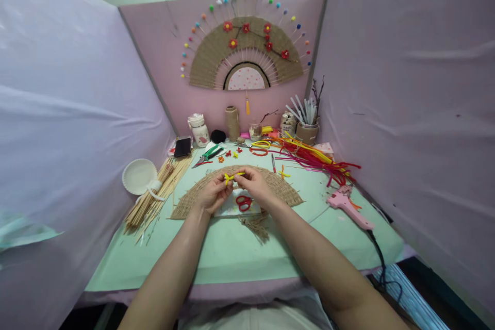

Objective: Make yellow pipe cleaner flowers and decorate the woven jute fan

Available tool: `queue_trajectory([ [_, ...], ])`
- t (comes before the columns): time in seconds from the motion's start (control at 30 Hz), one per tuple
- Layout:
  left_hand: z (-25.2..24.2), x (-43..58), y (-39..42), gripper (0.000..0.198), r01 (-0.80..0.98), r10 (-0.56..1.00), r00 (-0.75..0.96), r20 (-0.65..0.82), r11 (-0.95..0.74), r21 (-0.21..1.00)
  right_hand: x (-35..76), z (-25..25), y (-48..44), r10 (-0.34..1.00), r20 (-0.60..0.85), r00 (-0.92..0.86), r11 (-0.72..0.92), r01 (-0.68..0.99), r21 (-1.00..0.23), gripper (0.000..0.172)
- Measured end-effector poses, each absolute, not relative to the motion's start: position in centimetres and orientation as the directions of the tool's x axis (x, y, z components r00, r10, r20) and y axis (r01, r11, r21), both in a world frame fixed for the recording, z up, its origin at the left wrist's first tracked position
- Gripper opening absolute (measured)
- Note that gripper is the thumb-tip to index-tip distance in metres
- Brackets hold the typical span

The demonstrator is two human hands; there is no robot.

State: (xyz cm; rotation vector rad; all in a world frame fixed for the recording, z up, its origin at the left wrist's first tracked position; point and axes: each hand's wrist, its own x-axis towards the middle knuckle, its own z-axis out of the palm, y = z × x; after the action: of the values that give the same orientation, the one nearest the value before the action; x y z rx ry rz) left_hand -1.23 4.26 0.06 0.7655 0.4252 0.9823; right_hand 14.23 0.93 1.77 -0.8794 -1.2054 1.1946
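A small yellow pipe cleaner, bent into a looped shape, is pinched between my left hand and my right hand. The fingers of both hands are closed on it, the right ones at its straight end. Beneath my hands lies a fan-shaped woven twine panel. Red-handled scissors rest on a pale patterned piece at the panel's lower middle. Just below is a twine tassel. Another yellow and orange pipe cleaner piece lies to the right.
Loose pipe cleaners and a pink glue gun with a cord lie at right. Bamboo sticks and a white bowl are at left. Green pliers, a twine spool and jars stand behind. A decorated fan hangs on the back wall.
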Motion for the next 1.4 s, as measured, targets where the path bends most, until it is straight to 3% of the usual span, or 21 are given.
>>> queue_trajectory([
  [0.3, 0.2, -1.2, 4.1, 0.028, -0.551, 0.849, 0.527, -0.04, 0.377, 0.744, 14.2, 1.3, 1.3, 0.989, 0.132, -0.063, 0.112, -0.252, -0.961, 0.023],
  [0.53, 0.0, -1.1, 4.2, 0.017, -0.544, 0.835, 0.543, -0.09, 0.432, 0.72, 14.2, 1.1, 1.5, 0.993, 0.003, -0.117, -0.042, -0.373, -0.927, 0.028],
  [0.77, 0.0, -0.7, 4.2, 0.008, -0.571, 0.824, 0.539, -0.176, 0.511, 0.642, 14.3, 0.7, 1.8, 0.996, -0.041, -0.079, -0.063, -0.301, -0.951, 0.021],
  [0.97, 0.3, -0.6, 4.2, 0.012, -0.59, 0.811, 0.52, -0.266, 0.567, 0.575, 14.2, 0.4, 2.0, 0.996, -0.052, -0.066, -0.068, -0.255, -0.965, 0.017],
  [1.4, 0.1, -0.8, 4.1, 0.009, -0.581, 0.812, 0.561, -0.164, 0.527, 0.62, 14.4, 0.5, 2.0, 0.995, -0.056, -0.083, -0.076, -0.269, -0.96, 0.023],
])
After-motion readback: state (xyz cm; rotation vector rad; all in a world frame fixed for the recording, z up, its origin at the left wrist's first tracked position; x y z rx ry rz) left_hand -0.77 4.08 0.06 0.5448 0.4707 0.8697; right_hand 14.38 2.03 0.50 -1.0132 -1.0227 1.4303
